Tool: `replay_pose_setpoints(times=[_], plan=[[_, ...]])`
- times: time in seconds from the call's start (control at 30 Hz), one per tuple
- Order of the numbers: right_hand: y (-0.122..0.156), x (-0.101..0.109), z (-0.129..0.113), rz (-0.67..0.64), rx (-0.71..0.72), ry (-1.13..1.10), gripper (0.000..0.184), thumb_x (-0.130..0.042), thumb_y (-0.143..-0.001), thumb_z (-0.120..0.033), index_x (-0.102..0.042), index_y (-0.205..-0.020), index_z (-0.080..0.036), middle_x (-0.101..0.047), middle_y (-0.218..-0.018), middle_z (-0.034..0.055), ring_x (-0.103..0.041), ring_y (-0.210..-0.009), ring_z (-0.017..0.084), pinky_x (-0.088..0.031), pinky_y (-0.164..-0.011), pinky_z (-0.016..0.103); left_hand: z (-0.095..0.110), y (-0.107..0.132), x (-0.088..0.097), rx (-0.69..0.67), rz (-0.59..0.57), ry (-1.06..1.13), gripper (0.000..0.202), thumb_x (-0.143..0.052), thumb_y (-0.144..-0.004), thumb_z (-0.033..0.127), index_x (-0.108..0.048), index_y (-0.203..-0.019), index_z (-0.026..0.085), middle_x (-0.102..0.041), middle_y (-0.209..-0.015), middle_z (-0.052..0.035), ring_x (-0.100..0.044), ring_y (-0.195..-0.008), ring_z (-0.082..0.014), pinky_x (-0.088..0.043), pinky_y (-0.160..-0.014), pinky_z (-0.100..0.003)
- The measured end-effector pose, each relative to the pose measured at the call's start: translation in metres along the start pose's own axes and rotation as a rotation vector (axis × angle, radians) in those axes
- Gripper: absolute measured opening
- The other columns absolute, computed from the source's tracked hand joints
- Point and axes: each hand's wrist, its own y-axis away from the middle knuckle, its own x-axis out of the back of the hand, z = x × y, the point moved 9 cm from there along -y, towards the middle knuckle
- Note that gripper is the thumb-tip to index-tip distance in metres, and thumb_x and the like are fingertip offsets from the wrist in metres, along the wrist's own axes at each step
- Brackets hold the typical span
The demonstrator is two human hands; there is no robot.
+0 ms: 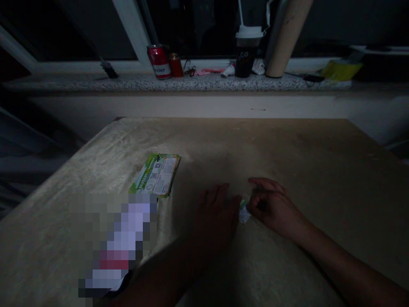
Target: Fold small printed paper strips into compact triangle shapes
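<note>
Both my hands rest on a beige table (287, 149) in dim light. My left hand (217, 215) lies palm down with its fingers stretched forward, the fingertips beside a small white and green packet (244, 212). My right hand (271, 207) is curled, its thumb and fingers pinching the right edge of that small packet, which lies on the table between the two hands. A larger green and white printed card (157, 175) lies flat on the table to the left of my left hand, untouched.
A blurred-out patch (118, 243) covers the near left of the table. On the stone window sill (128, 83) behind stand a red can (159, 62), a small red container (176, 65), a dark cup with lid and straw (246, 51), a cardboard tube (286, 38) and yellow packaging (341, 69).
</note>
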Motion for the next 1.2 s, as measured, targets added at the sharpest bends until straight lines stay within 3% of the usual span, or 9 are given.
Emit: replay_pose_setpoints(times=[0.37, 0.57, 0.67, 0.8, 1.0, 1.2], plan=[[0.003, 0.01, 0.008, 0.001, 0.027, 0.013, 0.011, -0.073, -0.081, -0.026, -0.072, -0.071, -0.025, -0.069, -0.131, 0.0112, -0.054, -0.135, 0.034, -0.044, -0.104, 0.058, -0.001, 0.0, 0.003, 0.015, 0.004, 0.018, 0.035, -0.052, -0.1, 0.033, -0.065, -0.132, 0.031, -0.052, -0.147, -0.0147, -0.052, -0.13, -0.0371, -0.038, -0.108, -0.062], [0.001, 0.016, 0.02, 0.021, 0.068, -0.216, 0.006, -0.07, -0.087, -0.028, -0.071, -0.082, -0.025, -0.072, -0.123, 0.0087, -0.061, -0.127, 0.03, -0.051, -0.102, 0.049, -0.001, 0.0, 0.001, 0.022, -0.025, 0.042, 0.036, -0.053, -0.099, 0.03, -0.064, -0.133, 0.03, -0.051, -0.147, -0.0152, -0.05, -0.133, -0.0366, -0.037, -0.11, -0.062], [0.0, 0.018, 0.013, 0.092, 0.114, -0.262, 0.008, -0.07, -0.089, -0.031, -0.073, -0.095, -0.026, -0.069, -0.127, 0.0087, -0.063, -0.125, 0.029, -0.051, -0.103, 0.048, -0.002, -0.001, 0.003, 0.028, -0.01, 0.061, 0.034, -0.054, -0.099, 0.03, -0.066, -0.131, 0.03, -0.052, -0.146, -0.014, -0.05, -0.132, -0.0354, -0.038, -0.109, -0.061], [0.0, 0.007, -0.005, 0.082, 0.198, -0.119, 0.01, -0.072, -0.089, -0.032, -0.076, -0.098, -0.029, -0.068, -0.129, 0.008, -0.059, -0.128, 0.032, -0.047, -0.106, 0.054, -0.006, -0.001, 0.004, 0.044, 0.001, 0.128, 0.033, -0.056, -0.098, 0.03, -0.068, -0.128, 0.031, -0.05, -0.147, -0.0114, -0.049, -0.132, -0.0335, -0.038, -0.109, -0.058], [0.003, 0.002, -0.012, 0.074, 0.233, -0.051, 0.024, -0.071, -0.09, -0.031, -0.076, -0.113, -0.031, -0.065, -0.135, 0.0088, -0.055, -0.132, 0.033, -0.043, -0.109, 0.056, -0.012, -0.003, -0.001, 0.076, -0.024, 0.239, 0.036, -0.059, -0.095, 0.029, -0.068, -0.13, 0.035, -0.049, -0.15, -0.0103, -0.044, -0.14, -0.0311, -0.034, -0.113, -0.057], [0.005, 0.004, -0.02, 0.05, 0.274, -0.039, 0.019, -0.067, -0.091, -0.026, -0.078, -0.107, -0.029, -0.064, -0.138, 0.0091, -0.054, -0.133, 0.032, -0.044, -0.109, 0.054, -0.014, -0.006, -0.002, 0.1, -0.014, 0.261, 0.03, -0.062, -0.094, 0.031, -0.071, -0.123, 0.032, -0.054, -0.147, -0.0092, -0.043, -0.141, -0.0304, -0.033, -0.114, -0.057]])
